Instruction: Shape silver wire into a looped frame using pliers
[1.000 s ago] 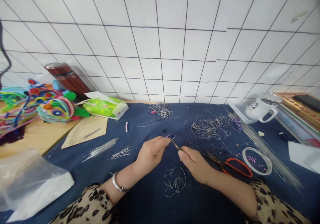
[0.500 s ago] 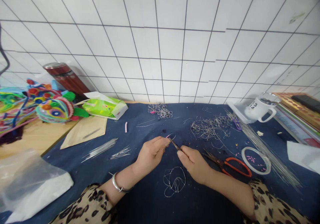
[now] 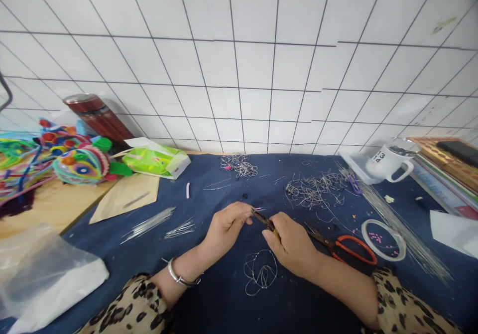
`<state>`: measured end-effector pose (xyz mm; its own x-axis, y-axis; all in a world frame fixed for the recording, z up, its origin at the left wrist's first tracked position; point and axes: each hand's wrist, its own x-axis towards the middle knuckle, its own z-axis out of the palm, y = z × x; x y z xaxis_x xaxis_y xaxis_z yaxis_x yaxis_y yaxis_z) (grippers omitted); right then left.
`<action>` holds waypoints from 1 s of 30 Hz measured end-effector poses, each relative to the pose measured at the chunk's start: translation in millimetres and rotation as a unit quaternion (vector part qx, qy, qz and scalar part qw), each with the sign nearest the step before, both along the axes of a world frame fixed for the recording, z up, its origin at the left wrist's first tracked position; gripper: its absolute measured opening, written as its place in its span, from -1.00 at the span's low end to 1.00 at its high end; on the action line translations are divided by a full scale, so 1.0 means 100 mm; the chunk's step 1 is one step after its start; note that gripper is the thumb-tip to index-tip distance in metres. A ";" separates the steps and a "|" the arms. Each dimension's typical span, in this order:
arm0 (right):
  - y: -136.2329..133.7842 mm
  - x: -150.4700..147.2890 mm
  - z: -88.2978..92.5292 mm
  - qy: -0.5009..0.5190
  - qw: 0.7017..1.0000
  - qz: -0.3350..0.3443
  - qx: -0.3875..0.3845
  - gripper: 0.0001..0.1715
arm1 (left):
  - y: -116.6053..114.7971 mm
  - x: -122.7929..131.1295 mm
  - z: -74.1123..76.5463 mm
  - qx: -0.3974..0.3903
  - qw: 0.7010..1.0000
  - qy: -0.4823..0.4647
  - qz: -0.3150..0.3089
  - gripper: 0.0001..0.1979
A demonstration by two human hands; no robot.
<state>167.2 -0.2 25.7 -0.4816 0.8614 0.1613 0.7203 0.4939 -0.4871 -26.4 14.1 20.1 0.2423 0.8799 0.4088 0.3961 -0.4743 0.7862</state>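
Note:
Near the middle of the dark blue cloth (image 3: 220,299), my left hand (image 3: 226,227) pinches a thin wire (image 3: 260,209) with a small pink piece on it. My right hand (image 3: 291,242) is closed around a pair of pliers (image 3: 266,220), whose jaws point left and meet the wire at my left fingertips. Whether the jaws are fully closed is too small to tell. Below both hands lies a loose coil of thin wire (image 3: 261,273). Orange-handled scissors (image 3: 354,249) rest just right of my right hand.
Tangled wires (image 3: 315,189) and a white ring (image 3: 384,239) with pink beads lie on the right, near a white mug (image 3: 390,160). Straight wires (image 3: 151,223), a green packet (image 3: 157,160), a red flask (image 3: 99,117) and a plastic bag (image 3: 48,269) are on the left.
The pliers have turned, showing more of their body and a yellowish handle part. My right hand has rotated slightly, and the wire end now points right rather than curving.

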 end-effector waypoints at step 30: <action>-0.01 -0.01 0.00 0.018 0.999 0.001 -0.034 -0.76 | 0.00 -0.11 -0.11 0.212 0.961 0.175 0.018 -0.74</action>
